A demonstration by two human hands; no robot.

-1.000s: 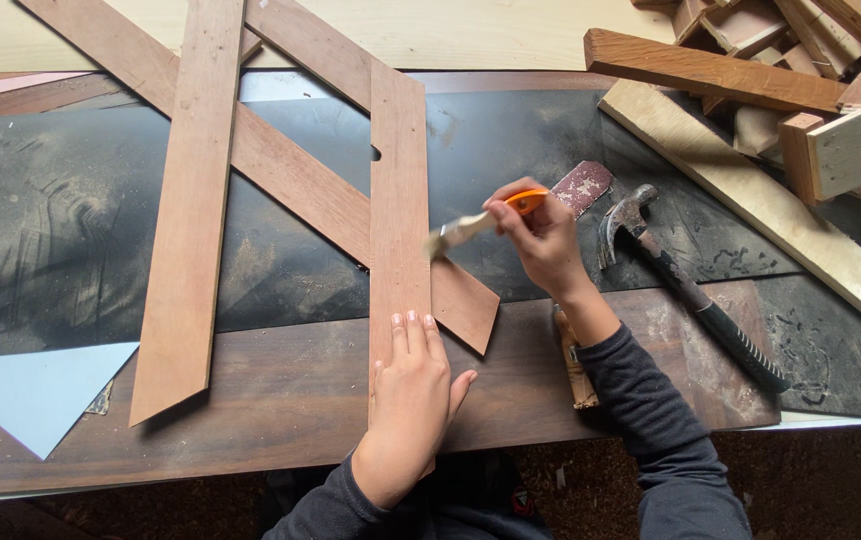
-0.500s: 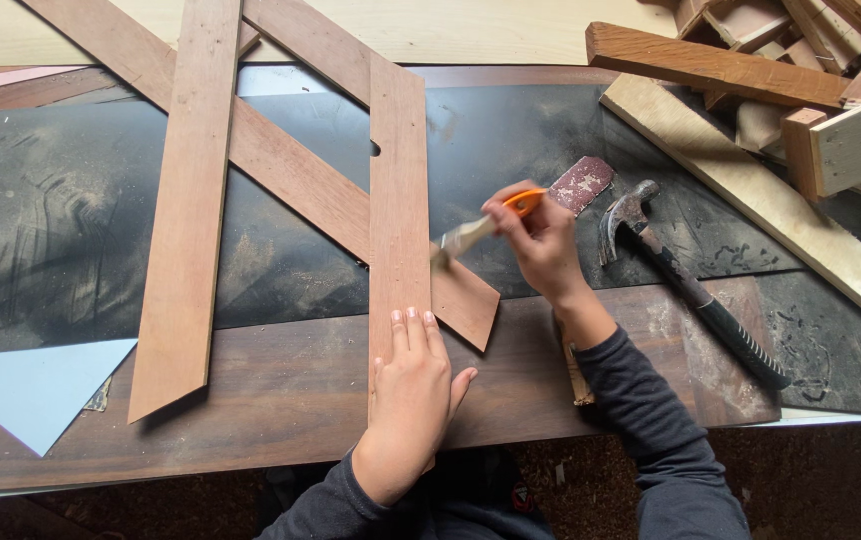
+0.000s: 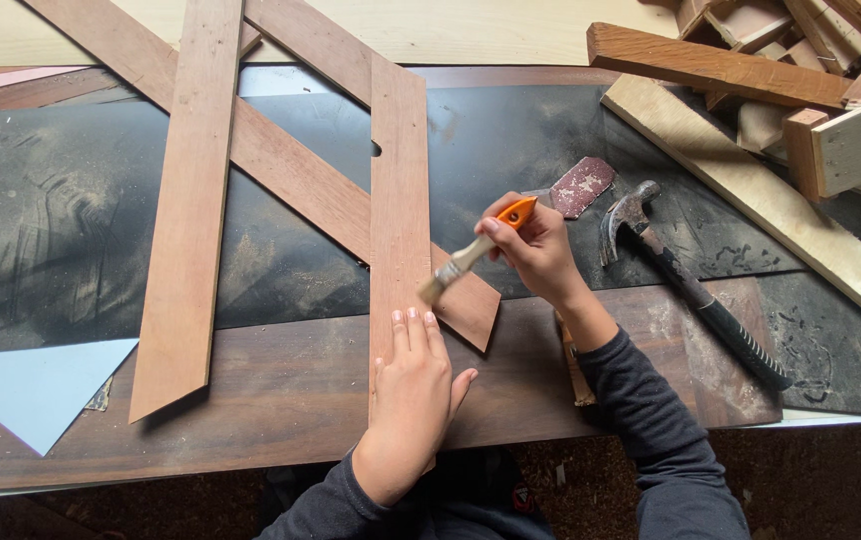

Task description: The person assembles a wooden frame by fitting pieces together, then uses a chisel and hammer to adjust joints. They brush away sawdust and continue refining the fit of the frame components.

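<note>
— At centre frame, what's the right hand [image 3: 541, 250] doing?
— It grips a brush [image 3: 471, 255] by its orange handle, bristles on the upright slat [image 3: 398, 190].
— And the left hand [image 3: 413, 385]?
— Lies flat, fingers open, pinning that slat's lower end to the bench [image 3: 281, 390].
— Which step?
— Brushing the slat, I judge; more strokes need the same steady hold.
— Anything nearby?
— A hammer [image 3: 686, 285] at right, sandpaper [image 3: 581, 185] above it.
</note>
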